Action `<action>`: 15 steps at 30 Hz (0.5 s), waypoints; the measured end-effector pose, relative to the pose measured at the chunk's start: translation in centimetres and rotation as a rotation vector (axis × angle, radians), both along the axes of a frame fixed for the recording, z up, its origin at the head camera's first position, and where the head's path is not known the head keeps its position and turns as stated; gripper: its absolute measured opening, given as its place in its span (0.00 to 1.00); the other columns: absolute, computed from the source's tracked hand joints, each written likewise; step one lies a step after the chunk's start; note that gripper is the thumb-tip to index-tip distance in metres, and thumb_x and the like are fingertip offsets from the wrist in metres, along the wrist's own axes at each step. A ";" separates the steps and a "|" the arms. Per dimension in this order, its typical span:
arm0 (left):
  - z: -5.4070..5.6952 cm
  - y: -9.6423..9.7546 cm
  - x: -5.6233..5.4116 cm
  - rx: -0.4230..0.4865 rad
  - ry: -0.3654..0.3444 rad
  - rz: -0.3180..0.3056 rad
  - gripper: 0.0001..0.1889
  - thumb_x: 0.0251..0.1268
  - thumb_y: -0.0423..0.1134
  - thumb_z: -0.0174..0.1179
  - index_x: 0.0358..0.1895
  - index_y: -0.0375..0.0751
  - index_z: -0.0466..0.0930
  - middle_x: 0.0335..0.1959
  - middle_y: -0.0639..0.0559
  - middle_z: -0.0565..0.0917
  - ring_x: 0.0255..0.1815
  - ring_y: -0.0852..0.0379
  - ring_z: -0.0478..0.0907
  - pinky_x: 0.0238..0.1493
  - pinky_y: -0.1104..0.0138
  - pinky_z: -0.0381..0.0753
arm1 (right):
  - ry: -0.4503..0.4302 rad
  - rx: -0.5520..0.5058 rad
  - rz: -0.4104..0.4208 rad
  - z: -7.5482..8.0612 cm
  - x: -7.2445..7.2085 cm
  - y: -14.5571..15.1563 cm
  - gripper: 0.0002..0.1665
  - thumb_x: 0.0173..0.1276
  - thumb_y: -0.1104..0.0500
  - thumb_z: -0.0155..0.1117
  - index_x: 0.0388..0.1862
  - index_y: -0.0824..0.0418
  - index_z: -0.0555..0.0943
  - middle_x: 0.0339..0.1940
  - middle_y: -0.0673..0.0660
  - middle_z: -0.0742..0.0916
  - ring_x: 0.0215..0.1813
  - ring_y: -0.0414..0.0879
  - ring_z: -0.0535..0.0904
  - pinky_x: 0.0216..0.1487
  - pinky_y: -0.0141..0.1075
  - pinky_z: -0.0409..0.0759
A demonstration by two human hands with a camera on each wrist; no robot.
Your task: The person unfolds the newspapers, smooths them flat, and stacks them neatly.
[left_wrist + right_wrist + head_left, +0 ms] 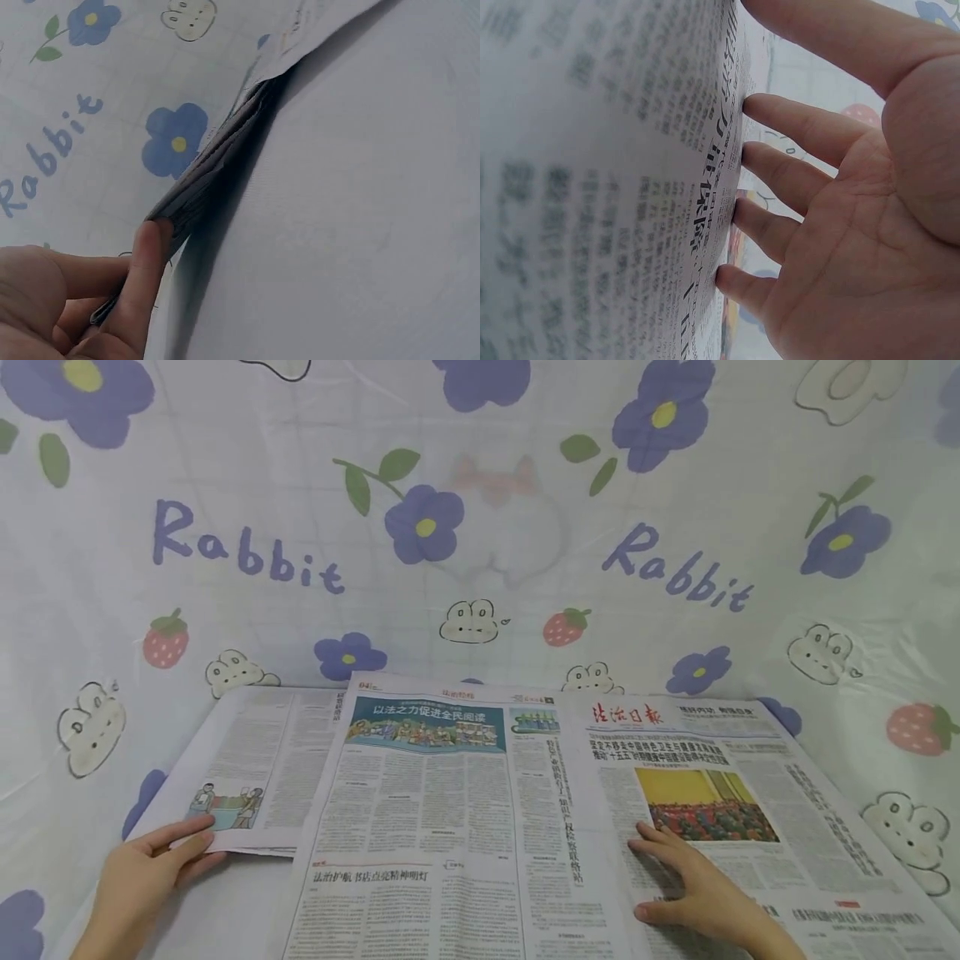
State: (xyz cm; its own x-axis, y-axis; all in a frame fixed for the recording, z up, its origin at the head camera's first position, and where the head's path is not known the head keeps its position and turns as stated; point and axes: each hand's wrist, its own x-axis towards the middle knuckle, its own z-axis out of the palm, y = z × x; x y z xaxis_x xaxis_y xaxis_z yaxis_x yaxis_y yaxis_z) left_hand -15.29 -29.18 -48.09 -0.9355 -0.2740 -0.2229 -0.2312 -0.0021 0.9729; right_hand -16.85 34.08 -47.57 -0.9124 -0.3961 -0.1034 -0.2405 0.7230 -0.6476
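Note:
A wide-spread newspaper [420,802] shows two printed pages, the right one with a red masthead and a crowd photo. Partly under its left side lies a folded newspaper [247,735] with a small cartoon near its lower edge. My left hand [150,868] pinches the lower left corner of the folded newspaper between thumb and fingers; its layered edge [217,157] shows in the left wrist view. On the right page, below the photo, my right hand [697,889] rests its spread, nearly straight fingertips on the paper. The right wrist view shows these fingertips against the printed newspaper [630,210].
A white cloth [480,677] printed with purple flowers, rabbits, strawberries and the word Rabbit rises behind the papers and reaches round both sides. A plain white surface [232,910] lies below the folded newspaper, in front of me.

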 end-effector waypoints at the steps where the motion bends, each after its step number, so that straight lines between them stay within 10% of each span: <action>1: 0.1 -0.1 0.1 0.017 -0.001 0.014 0.22 0.67 0.32 0.64 0.60 0.23 0.75 0.68 0.26 0.57 0.38 0.55 0.86 0.45 0.63 0.82 | 0.001 0.005 0.000 0.0 0.0 0.0 0.50 0.52 0.44 0.78 0.69 0.66 0.71 0.75 0.70 0.62 0.72 0.77 0.46 0.60 0.75 0.49; 10: 0.5 -0.8 0.1 0.165 0.222 0.099 0.11 0.59 0.26 0.69 0.45 0.39 0.89 0.40 0.53 0.79 0.32 0.54 0.86 0.39 0.66 0.83 | 0.005 -0.018 -0.024 0.1 0.2 0.1 0.51 0.51 0.44 0.79 0.69 0.67 0.72 0.75 0.69 0.63 0.72 0.77 0.44 0.61 0.76 0.44; 15: 0.3 -1.3 0.3 0.193 0.313 0.141 0.13 0.59 0.26 0.69 0.47 0.39 0.88 0.40 0.53 0.79 0.30 0.55 0.86 0.37 0.67 0.83 | 0.000 -0.012 -0.017 0.0 0.1 -0.1 0.50 0.51 0.45 0.79 0.69 0.67 0.72 0.74 0.70 0.63 0.72 0.78 0.45 0.60 0.76 0.46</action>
